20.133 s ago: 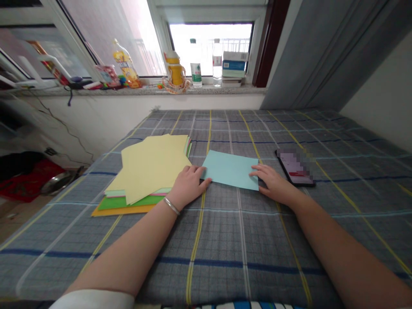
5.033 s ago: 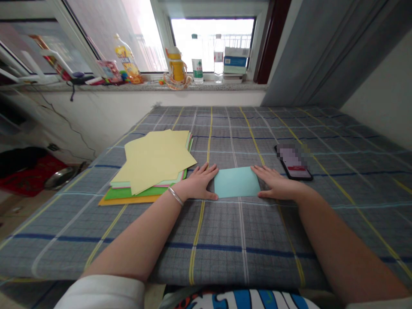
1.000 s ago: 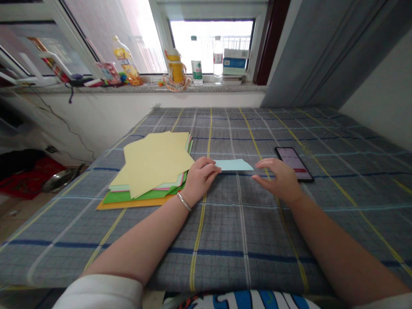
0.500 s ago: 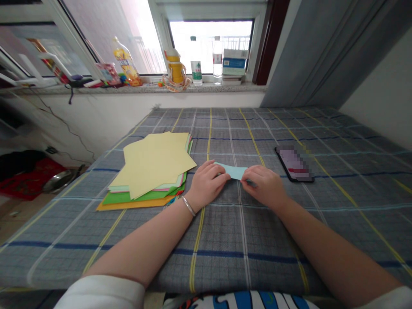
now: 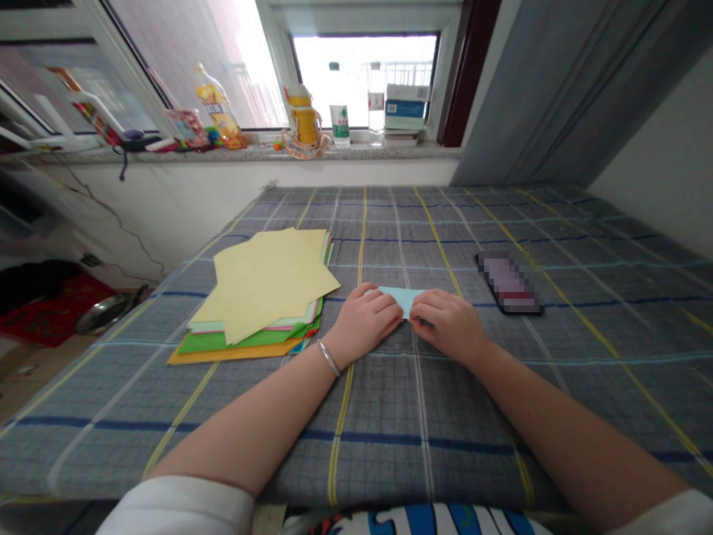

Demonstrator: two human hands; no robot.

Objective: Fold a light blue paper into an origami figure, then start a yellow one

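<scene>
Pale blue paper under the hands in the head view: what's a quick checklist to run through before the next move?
1. Pale blue paper between both hands: ok.
2. Left hand and right hand touching it: ok.
3. Paper's covered ends lined up: cannot tell, the hands hide them.
4. Stack of coloured paper apart from the left hand: ok.
5. Phone apart from the right hand: ok.

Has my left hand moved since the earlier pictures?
Yes. The left hand has shifted right, away from the stack of coloured paper, and now touches the folded light blue paper.
</scene>
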